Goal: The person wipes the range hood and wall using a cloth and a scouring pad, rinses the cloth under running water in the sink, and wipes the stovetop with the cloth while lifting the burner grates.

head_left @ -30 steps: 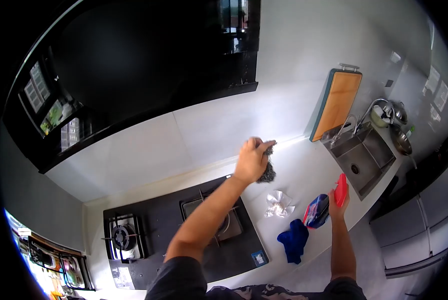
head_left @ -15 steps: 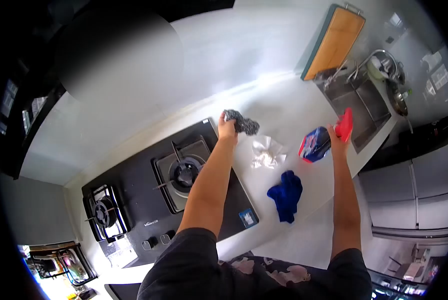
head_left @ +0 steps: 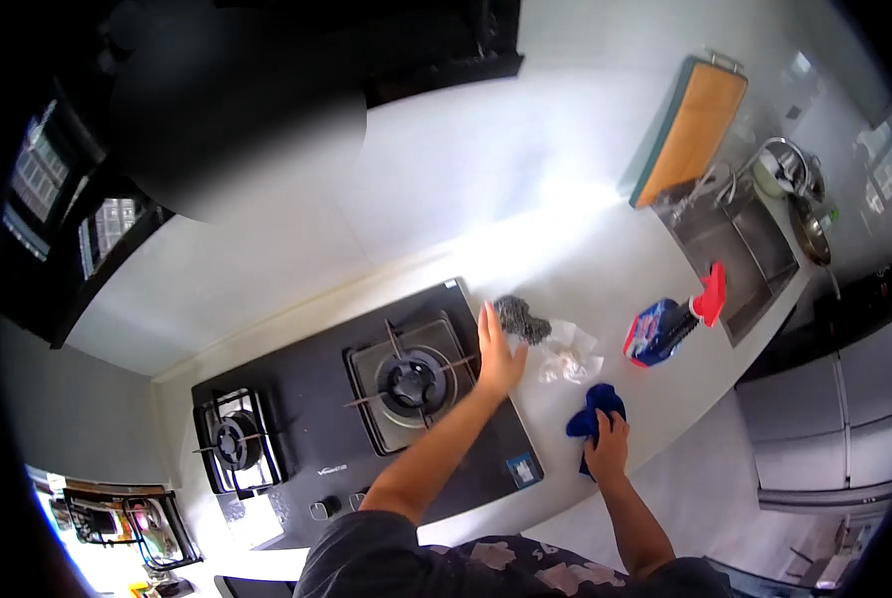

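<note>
My left hand point(head_left: 500, 361) is open beside the stove's right edge, its fingers stretched out next to the grey steel wool point(head_left: 522, 320). The steel wool lies on the counter, touching or very near a crumpled, shiny whitish wrapper point(head_left: 570, 353). Lower right, my right hand point(head_left: 608, 448) has its fingers on a dark blue cloth point(head_left: 599, 404) near the counter's front edge, and seems to grip it; the fingertips are partly hidden. A spray bottle point(head_left: 662, 329) with a red trigger head and blue label lies on the counter, apart from both hands.
A black gas stove point(head_left: 311, 424) with two burners fills the left of the counter point(head_left: 531, 498). At the right are a metal sink point(head_left: 735, 249), a cutting board point(head_left: 690, 130) leaning on the wall, and a pan point(head_left: 811, 231). A grey fridge point(head_left: 825, 399) stands beyond.
My left hand has let go of the steel wool, which now rests on the counter. My right hand has left the spray bottle and moved to the blue cloth. The view has shifted.
</note>
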Demonstrator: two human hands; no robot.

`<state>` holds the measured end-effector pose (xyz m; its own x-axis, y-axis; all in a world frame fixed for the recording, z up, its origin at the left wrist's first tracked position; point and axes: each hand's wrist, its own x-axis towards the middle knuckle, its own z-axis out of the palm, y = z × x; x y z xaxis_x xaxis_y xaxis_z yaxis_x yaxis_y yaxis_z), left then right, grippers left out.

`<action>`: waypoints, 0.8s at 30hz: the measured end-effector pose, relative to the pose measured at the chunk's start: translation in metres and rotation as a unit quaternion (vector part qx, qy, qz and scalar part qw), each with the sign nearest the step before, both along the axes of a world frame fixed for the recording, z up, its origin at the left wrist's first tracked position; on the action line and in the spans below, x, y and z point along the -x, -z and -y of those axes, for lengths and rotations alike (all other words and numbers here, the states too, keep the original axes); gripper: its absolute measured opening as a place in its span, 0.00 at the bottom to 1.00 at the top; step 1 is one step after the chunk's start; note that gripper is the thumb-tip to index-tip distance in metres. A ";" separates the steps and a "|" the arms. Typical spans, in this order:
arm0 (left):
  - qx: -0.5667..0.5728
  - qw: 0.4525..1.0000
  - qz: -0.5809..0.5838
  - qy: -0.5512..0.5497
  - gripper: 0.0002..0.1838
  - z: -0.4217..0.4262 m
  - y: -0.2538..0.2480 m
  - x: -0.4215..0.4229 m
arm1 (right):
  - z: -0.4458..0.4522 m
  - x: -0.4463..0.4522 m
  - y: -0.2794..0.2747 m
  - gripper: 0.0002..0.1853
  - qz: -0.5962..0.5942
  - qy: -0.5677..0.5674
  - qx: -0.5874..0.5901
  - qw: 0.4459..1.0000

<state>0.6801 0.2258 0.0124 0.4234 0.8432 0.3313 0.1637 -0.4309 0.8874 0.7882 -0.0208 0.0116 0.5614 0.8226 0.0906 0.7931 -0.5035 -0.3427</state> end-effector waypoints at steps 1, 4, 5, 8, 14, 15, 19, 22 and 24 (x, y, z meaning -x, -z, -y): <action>0.019 1.000 -0.011 0.022 0.47 0.018 -0.028 0.024 | 0.000 -0.011 0.007 0.29 -0.065 0.005 -0.067 0.996; 0.040 0.995 -0.041 0.076 0.38 0.064 -0.061 0.098 | -0.036 -0.015 -0.047 0.22 -0.157 0.008 -0.239 0.958; 0.067 0.994 -0.042 0.082 0.35 0.077 -0.064 0.125 | -0.055 -0.017 -0.079 0.21 -0.214 -0.009 -0.283 0.935; 0.061 0.993 -0.087 0.060 0.30 0.104 -0.071 0.195 | -0.139 -0.010 -0.193 0.21 -0.200 -0.105 -0.446 0.866; 0.058 0.983 -0.143 -0.102 0.26 0.138 -0.085 0.286 | -0.354 0.024 -0.346 0.32 0.119 -0.114 -0.567 0.807; 0.053 0.983 -0.143 -0.103 0.26 0.145 -0.079 0.297 | -0.386 0.032 -0.355 0.34 0.082 -0.109 -0.564 0.814; 0.063 0.972 -0.131 -0.182 0.27 0.158 -0.083 0.325 | -0.418 0.044 -0.331 0.31 0.121 0.035 -0.572 0.811; 0.085 0.972 -0.116 -0.187 0.29 0.162 -0.077 0.346 | -0.375 0.035 -0.320 0.22 0.097 -0.019 -0.451 0.887; 0.070 0.975 -0.102 -0.185 0.29 0.152 -0.072 0.362 | -0.349 0.036 -0.320 0.18 0.097 -0.058 -0.369 0.922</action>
